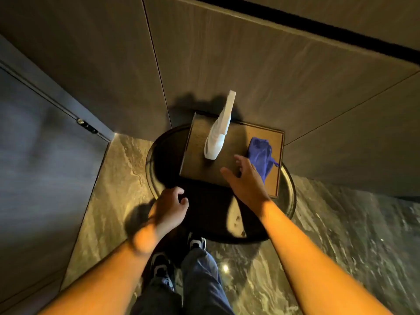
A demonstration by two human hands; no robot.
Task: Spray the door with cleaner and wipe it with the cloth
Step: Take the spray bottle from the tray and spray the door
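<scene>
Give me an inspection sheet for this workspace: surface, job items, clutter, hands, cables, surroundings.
Surface: square wooden tray sitting on a round dark table.
Job's things: white spray bottle upright on the tray; blue cloth crumpled at the tray's right side.
Clutter: nothing seen.
Grippers: right hand open, over the tray beside the cloth, holding nothing; left hand loosely curled, empty, at the table's near edge.
Cables: nothing seen.
Surroundings: wood wall panels behind the table; marble floor; person's shoes below.
</scene>
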